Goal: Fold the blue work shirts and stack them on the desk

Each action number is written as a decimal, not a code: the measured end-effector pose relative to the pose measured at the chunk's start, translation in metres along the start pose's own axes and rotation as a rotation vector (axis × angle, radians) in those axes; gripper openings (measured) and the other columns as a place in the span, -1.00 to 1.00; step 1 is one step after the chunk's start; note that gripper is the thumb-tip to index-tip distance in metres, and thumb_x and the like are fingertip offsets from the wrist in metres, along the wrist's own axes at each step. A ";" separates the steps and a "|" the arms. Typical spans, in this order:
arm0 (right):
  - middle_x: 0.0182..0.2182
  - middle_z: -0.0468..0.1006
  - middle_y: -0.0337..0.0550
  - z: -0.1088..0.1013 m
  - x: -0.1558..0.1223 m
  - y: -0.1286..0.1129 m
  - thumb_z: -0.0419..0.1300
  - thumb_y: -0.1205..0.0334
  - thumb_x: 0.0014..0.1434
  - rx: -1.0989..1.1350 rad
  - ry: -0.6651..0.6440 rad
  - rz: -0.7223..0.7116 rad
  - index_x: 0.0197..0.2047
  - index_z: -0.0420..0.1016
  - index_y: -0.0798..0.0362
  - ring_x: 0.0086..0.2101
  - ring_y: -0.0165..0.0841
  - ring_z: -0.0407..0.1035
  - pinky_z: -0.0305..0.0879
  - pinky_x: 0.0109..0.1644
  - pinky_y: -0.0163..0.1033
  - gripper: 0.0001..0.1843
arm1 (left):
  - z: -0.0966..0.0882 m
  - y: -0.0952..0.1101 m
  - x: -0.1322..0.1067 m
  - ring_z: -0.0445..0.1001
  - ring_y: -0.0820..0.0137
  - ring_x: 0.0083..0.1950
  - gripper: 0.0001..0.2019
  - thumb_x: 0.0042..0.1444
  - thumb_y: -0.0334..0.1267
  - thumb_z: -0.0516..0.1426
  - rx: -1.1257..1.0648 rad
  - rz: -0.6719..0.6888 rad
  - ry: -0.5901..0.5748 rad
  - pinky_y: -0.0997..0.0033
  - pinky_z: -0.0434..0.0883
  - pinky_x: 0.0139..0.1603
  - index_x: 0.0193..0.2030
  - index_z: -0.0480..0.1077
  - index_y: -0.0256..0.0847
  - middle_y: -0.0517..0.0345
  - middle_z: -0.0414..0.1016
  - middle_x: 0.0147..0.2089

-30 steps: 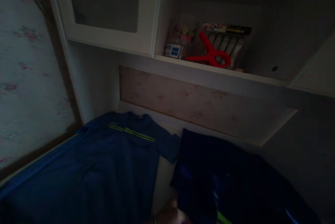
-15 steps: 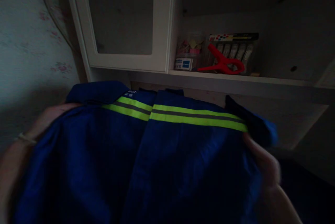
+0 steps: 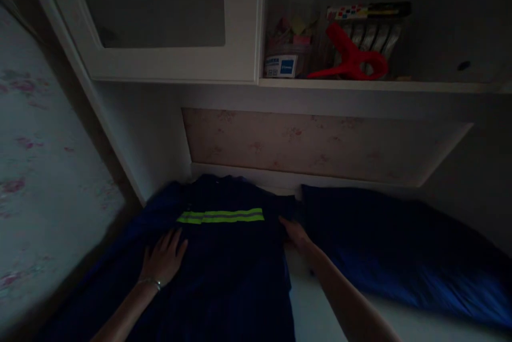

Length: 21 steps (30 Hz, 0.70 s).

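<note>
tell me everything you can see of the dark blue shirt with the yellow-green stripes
The dark blue shirt looks like matte cloth. A chest band, yellow-green with a grey line along its middle, crosses it, with a small step in it. It lies spread out, front up, collar end toward the wall panel. The left hand rests on it, fingers spread, below the band; the right hand is at its right sleeve edge, grip unclear. Its lower end runs out of view.

Head-worn view, forward and down, above hands (image 3: pixel 163 257)
</note>
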State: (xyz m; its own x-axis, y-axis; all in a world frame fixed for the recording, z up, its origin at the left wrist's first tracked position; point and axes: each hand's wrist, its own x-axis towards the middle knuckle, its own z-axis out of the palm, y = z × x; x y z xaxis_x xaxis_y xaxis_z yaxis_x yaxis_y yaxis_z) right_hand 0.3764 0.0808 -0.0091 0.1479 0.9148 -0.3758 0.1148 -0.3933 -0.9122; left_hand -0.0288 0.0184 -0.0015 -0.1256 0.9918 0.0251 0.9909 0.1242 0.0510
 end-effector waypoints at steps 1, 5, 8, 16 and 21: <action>-0.14 0.58 0.07 -0.003 0.003 -0.004 0.15 0.01 0.14 -0.039 0.041 -0.003 0.05 0.40 0.12 -0.23 -0.16 0.52 0.49 -0.30 -0.14 -0.52 | 0.010 -0.001 -0.001 0.02 0.03 0.43 -0.42 0.23 -0.06 -0.22 0.006 0.004 -0.030 -0.33 -0.05 0.31 0.33 0.19 -0.13 -0.07 0.07 0.44; 0.10 0.45 0.08 -0.020 0.015 -0.013 0.12 0.22 0.10 -0.149 0.215 -0.047 0.31 0.09 0.07 -0.15 -0.21 0.49 0.47 -0.30 -0.23 -0.29 | 0.022 -0.008 0.002 -0.04 0.05 0.45 -0.43 0.20 -0.07 -0.17 0.017 0.029 -0.040 -0.34 -0.07 0.31 0.33 0.20 -0.09 -0.02 0.06 0.44; 0.14 0.41 0.15 -0.033 0.018 -0.012 0.01 0.21 0.17 -0.225 0.325 -0.055 0.41 -0.15 0.10 -0.10 -0.18 0.47 0.46 -0.20 -0.16 -0.22 | 0.023 -0.012 0.007 -0.07 0.06 0.46 -0.43 0.17 -0.13 -0.13 0.063 0.043 -0.058 -0.34 -0.09 0.31 0.34 0.19 -0.05 0.02 0.02 0.46; 0.36 0.10 -0.10 -0.036 -0.001 -0.002 0.03 -0.09 0.24 -0.837 0.133 -0.406 0.27 0.30 -0.15 0.32 -0.01 -0.07 -0.16 0.34 0.16 -0.44 | 0.029 -0.014 0.004 -0.13 -0.02 0.47 -0.40 0.09 -0.30 -0.08 0.287 0.152 -0.120 -0.39 -0.22 0.30 0.31 0.22 0.04 0.10 -0.05 0.48; 0.38 0.05 -0.18 -0.032 -0.009 0.020 -0.08 -0.05 0.32 -1.013 -0.035 -0.494 0.34 0.18 -0.20 0.35 -0.05 -0.19 -0.41 0.33 0.30 -0.45 | 0.002 0.010 -0.003 0.04 0.00 0.42 -0.47 0.08 -0.22 -0.08 0.035 0.132 0.103 -0.32 -0.12 0.34 0.18 0.40 -0.12 0.02 0.24 0.36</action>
State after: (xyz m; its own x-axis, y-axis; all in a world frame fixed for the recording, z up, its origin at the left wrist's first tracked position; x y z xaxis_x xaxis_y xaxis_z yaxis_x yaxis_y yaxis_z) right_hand 0.4092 0.0612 -0.0188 -0.1601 0.9867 -0.0289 0.8997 0.1339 -0.4154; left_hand -0.0186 0.0171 -0.0029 0.0035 0.9912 0.1320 1.0000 -0.0043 0.0061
